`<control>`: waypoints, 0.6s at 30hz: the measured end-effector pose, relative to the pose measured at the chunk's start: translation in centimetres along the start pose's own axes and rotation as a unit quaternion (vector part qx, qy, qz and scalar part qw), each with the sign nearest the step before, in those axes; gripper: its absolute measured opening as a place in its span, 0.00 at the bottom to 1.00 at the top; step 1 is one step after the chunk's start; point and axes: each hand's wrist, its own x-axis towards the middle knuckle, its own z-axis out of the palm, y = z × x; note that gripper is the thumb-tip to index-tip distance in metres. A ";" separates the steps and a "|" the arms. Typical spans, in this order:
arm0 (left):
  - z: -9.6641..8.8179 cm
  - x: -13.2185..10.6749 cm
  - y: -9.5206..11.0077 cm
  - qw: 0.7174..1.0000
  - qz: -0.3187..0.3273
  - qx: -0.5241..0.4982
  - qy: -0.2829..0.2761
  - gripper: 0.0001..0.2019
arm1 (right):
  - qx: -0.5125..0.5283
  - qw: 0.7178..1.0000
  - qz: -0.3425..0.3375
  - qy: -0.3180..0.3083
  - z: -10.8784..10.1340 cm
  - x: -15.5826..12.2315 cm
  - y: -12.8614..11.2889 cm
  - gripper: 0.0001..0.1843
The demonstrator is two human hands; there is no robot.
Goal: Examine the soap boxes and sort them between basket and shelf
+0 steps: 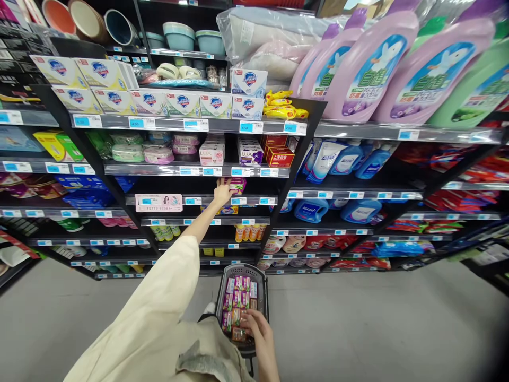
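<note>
My left hand (225,192) reaches to a middle shelf, its fingers closed on the left end of a small purple pack (238,185). Low in front of me, a dark grey shopping basket (262,281) holds several purple, pink and orange-brown packs (237,298), laid in rows. Over the near right part of the basket is my right hand (258,331). Its fingers are loosely bent and apart, with the tips at an orange-brown pack (238,334); I see nothing gripped in them.
Shelving surrounds the reach, with price-label edges (186,201) above and below. Safeguard boxes (183,104) and Lux soap boxes (212,154) stand higher up. Large purple detergent bottles (371,69) line the upper right. Grey floor (338,323) lies right of the basket.
</note>
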 end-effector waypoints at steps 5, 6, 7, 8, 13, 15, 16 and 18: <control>-0.3 -0.2 0.4 1.000 0.004 -0.002 0.018 0.33 | 0.002 1.000 -0.008 -0.001 0.3 -0.2 -0.2 0.35; -0.4 -0.3 0.5 1.000 0.006 -0.002 0.022 0.33 | 0.001 1.000 -0.008 0.000 0.3 -0.2 -0.2 0.35; -0.5 -0.4 0.6 1.000 0.007 -0.001 0.026 0.33 | 0.002 1.000 -0.006 0.001 0.3 -0.2 -0.2 0.34; -0.6 -0.6 0.7 1.000 0.009 -0.001 0.030 0.34 | 0.004 1.000 -0.003 0.004 0.3 -0.1 -0.1 0.34; -0.9 -2.8 0.5 0.994 0.081 -0.005 0.075 0.27 | 0.021 0.999 0.028 0.026 0.4 0.0 0.3 0.40; -0.8 -4.1 0.0 0.989 0.138 -0.007 0.049 0.24 | 0.024 0.998 0.037 0.039 0.5 -0.3 0.4 0.39; -0.7 -4.7 -0.3 0.987 0.159 -0.007 0.025 0.23 | 0.025 0.998 0.040 0.042 0.6 -0.5 0.4 0.38; -0.5 -5.7 -0.8 0.984 0.179 -0.004 -0.019 0.23 | 0.026 0.998 0.050 0.040 0.8 -0.9 0.5 0.36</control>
